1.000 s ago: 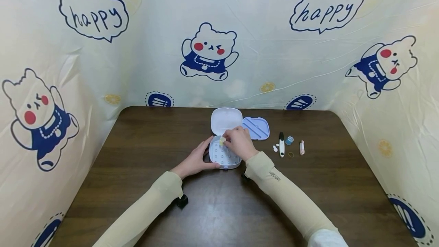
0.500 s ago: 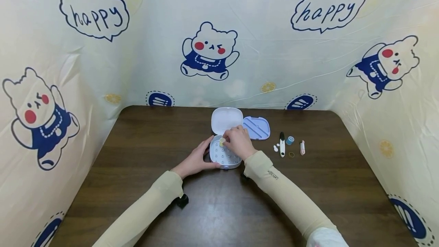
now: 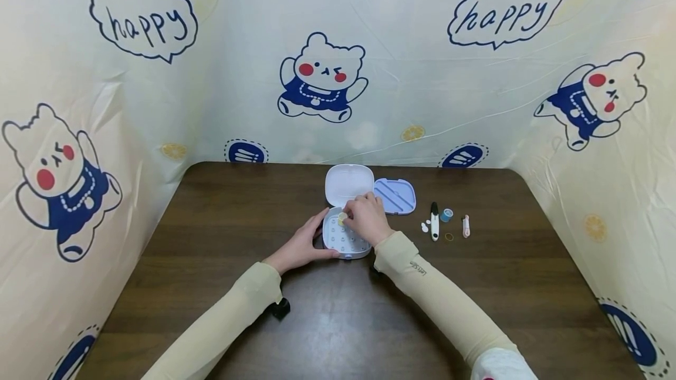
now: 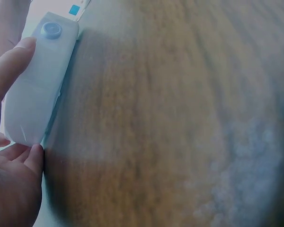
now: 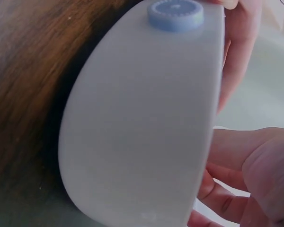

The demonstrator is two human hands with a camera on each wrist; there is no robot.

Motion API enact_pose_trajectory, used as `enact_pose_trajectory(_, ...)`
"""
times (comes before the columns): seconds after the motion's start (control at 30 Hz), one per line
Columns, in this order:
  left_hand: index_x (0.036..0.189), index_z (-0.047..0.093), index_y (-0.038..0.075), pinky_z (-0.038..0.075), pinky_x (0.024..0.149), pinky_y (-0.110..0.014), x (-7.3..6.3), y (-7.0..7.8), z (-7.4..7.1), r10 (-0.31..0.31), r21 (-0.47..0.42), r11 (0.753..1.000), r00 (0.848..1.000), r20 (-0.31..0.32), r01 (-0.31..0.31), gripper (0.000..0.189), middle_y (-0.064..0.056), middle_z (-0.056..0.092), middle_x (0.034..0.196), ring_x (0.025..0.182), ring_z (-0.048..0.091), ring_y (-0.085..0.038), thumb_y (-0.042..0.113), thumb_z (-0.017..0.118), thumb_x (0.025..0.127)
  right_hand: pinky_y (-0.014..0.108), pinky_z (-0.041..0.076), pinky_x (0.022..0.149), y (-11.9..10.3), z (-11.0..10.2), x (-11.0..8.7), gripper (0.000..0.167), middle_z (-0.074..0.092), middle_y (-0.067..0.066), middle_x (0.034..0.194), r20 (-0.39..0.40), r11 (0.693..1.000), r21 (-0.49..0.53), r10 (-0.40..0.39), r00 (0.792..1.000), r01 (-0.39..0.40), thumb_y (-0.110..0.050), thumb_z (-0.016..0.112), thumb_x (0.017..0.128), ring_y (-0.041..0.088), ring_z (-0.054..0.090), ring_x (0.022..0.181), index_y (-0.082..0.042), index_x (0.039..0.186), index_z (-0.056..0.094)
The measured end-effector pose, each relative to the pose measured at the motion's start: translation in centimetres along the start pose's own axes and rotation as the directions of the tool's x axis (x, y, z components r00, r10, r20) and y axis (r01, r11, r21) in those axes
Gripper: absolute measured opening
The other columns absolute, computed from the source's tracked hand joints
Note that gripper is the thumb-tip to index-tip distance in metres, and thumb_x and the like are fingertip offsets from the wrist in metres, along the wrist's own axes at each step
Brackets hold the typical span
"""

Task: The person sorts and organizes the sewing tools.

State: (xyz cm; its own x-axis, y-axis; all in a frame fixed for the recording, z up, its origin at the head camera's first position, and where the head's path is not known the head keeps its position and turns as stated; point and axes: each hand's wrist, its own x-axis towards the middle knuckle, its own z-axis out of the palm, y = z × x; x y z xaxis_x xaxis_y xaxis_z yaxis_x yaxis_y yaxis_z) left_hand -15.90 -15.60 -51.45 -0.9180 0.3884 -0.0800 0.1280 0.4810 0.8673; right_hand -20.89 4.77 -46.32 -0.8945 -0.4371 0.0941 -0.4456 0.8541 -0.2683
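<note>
A white plastic box (image 3: pixel 345 255) with rows of small pegs inside stands on the table, its lid (image 3: pixel 349 185) folded back behind it. The left hand (image 3: pixel 298 246) grips the box's left side, thumb along the front wall and fingers round the far corner. In the left wrist view the thumb lies beside a round blue button (image 4: pixel 51 30). Over the back of the pegs, the right hand (image 3: pixel 368 219) pinches a small yellow spool (image 3: pixel 342 219). The box's wall (image 5: pixel 142 113) covers the right fingertips and the spool in the right wrist view.
A lavender slotted tray (image 3: pixel 396 197) lies beside the lid. To its right are a slim black-and-white tool (image 3: pixel 435 223), a blue spool (image 3: pixel 446 215), small white pieces (image 3: pixel 425 227), a thin gold ring (image 3: pixel 449 237) and a small pinkish-white item (image 3: pixel 466 226). A printed curtain surrounds the wooden table (image 3: pixel 237 204).
</note>
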Motion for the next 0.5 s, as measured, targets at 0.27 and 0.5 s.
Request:
enact_pose_trajectory(0.27,0.168,0.016,0.014,0.036,0.122,-0.046,-0.05,0.14,-0.02,-0.01,0.008,1.0,1.0,0.002,0.01,0.114,-0.012,0.023,0.17,0.153,0.034,-0.029,0.036,0.09,0.084,0.047,0.042,0.086,-0.3,-0.06,-0.03,0.013,0.069,0.005,0.091,-0.011,0.998,-0.063,0.011,1.0,-0.012,-0.026,0.084,0.089,0.031,0.054,0.102,-0.014,0.091,0.079)
enact_pose_trajectory(0.5,0.168,0.016,0.014,0.035,0.122,-0.047,-0.11,0.24,0.01,-0.014,0.006,1.0,1.0,-0.003,0.014,0.113,-0.012,0.023,0.17,0.153,0.034,-0.029,0.036,0.089,0.084,0.046,0.041,0.086,-0.34,0.0,-0.21,0.015,0.068,0.004,0.09,-0.054,0.992,-0.123,-0.019,0.998,0.012,-0.029,0.085,0.088,0.03,0.053,0.099,-0.016,0.088,0.077)
